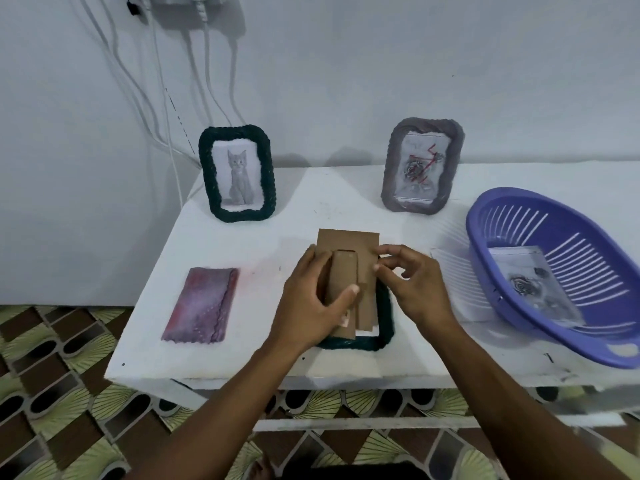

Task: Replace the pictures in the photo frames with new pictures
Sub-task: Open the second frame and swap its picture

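left hand grip holds cardboard backing, thumb across it; right hand pinches its right edge. green frame lies face-down under both grips on bench, long axis fore-aft.

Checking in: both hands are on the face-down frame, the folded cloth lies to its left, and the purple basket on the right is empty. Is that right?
Not quite: the purple basket is not empty; the head view shows a printed picture lying in it. The rest holds: left hand and right hand are on the face-down frame, folded cloth to its left.
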`<state>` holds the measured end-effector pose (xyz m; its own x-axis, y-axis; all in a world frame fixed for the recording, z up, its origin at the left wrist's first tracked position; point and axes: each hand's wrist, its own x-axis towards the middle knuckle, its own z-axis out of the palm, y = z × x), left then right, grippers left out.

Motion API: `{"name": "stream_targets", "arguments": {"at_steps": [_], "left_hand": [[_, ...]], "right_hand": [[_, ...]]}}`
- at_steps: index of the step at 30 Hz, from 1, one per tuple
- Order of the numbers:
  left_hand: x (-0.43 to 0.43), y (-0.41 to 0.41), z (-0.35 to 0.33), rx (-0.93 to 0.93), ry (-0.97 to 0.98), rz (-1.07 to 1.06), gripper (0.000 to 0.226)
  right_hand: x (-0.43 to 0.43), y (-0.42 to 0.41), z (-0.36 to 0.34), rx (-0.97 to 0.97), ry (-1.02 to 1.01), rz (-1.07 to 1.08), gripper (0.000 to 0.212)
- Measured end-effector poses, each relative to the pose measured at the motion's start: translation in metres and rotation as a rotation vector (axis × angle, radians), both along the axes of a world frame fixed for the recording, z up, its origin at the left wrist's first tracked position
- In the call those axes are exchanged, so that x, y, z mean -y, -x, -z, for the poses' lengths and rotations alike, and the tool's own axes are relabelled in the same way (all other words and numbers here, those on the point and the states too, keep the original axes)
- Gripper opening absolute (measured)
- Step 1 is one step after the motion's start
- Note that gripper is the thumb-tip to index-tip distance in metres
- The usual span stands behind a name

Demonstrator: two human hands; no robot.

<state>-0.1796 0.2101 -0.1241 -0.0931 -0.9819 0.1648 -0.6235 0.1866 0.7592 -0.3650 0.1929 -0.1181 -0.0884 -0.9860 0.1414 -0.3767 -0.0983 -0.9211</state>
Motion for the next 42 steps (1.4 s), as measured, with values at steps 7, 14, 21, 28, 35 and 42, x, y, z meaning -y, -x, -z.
{"name": "stream_targets", "arguments": {"at_steps": [7,14,21,28,35,42], "left_hand": [[0.022,-0.021,0.024,0.039,0.081,0.083,0.043],[0.026,-0.025,0.038,0.106,0.122,0.101,0.045],[0.024,-0.028,0.047,0.308,0.198,0.111,0.047],[0.025,-0.03,0.051,0.434,0.21,0.112,0.047],[0.03,-0.032,0.052,0.428,0.199,0.138,0.05],[0.066,-0.036,0.049,0.222,0.145,0.076,0.038]], "right_hand": [[0.005,0.009,0.009,0.072,-0.153,0.009,0.021],[0.007,0.005,0.018,0.048,-0.182,0.006,0.02],[0.006,0.005,0.03,-0.258,-0.083,0.007,0.024],[0.004,0.01,0.054,-0.681,0.174,-0.031,0.021],[0.004,0.008,0.058,-0.683,0.151,-0.018,0.019],[0.031,0.015,0.046,-0.503,0.131,0.032,0.015]]}}
